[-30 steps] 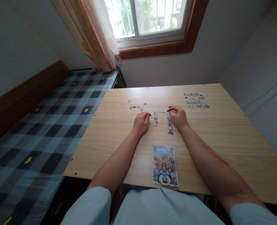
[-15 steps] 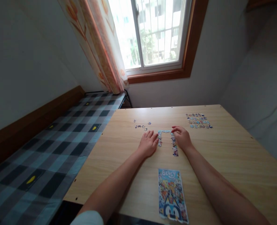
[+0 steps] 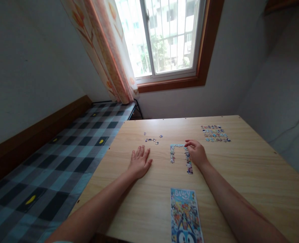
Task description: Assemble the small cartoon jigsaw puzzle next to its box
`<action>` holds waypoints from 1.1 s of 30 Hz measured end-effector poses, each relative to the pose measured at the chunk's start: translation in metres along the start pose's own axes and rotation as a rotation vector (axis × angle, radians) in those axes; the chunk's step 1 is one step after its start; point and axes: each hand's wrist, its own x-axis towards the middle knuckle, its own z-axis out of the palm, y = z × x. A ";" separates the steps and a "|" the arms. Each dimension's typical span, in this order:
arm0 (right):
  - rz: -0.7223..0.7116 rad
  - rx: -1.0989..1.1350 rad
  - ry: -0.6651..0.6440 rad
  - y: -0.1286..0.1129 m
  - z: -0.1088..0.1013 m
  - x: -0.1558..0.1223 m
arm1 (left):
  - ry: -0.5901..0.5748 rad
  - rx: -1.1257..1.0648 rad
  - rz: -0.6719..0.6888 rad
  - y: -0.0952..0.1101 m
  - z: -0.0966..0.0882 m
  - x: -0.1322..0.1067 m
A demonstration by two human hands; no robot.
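Observation:
Flat on the table, my left hand point(image 3: 139, 163) is open with its fingers spread, holding nothing. Several loose jigsaw pieces point(image 3: 150, 139) lie just beyond its fingertips. My right hand point(image 3: 196, 151) rests at the upper right corner of a partly assembled jigsaw puzzle point(image 3: 172, 154), which has a top edge and two sides. Its fingers are bent and close together at that corner, and what they may pinch is hidden. The puzzle's right side runs down beside this hand and is longer than its left side.
Rows of jigsaw pieces point(image 3: 216, 134) lie at the far right of the wooden table point(image 3: 250, 168). A colourful "Bluey" picture sheet point(image 3: 186, 216) is near the front edge. To the left stands a bed with a checked cover point(image 3: 70, 158); a window point(image 3: 173, 37) is behind.
My left hand has left the puzzle's left side and moved left across the table, its fingers spreading. My right hand stays at the upper right corner. The view has tilted slightly up.

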 end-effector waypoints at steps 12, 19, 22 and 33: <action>-0.002 -0.009 -0.013 -0.003 0.002 0.002 | 0.040 0.006 -0.300 -0.076 -0.003 0.086; 0.013 -0.011 -0.015 -0.003 0.003 0.004 | 0.059 -0.029 -0.219 -0.070 -0.006 0.123; 0.020 -0.010 -0.009 -0.002 0.003 0.004 | 0.069 -0.035 -0.149 -0.070 -0.008 0.126; 0.032 0.020 0.001 -0.004 0.003 0.005 | 0.182 -0.016 -0.361 -0.052 -0.003 0.101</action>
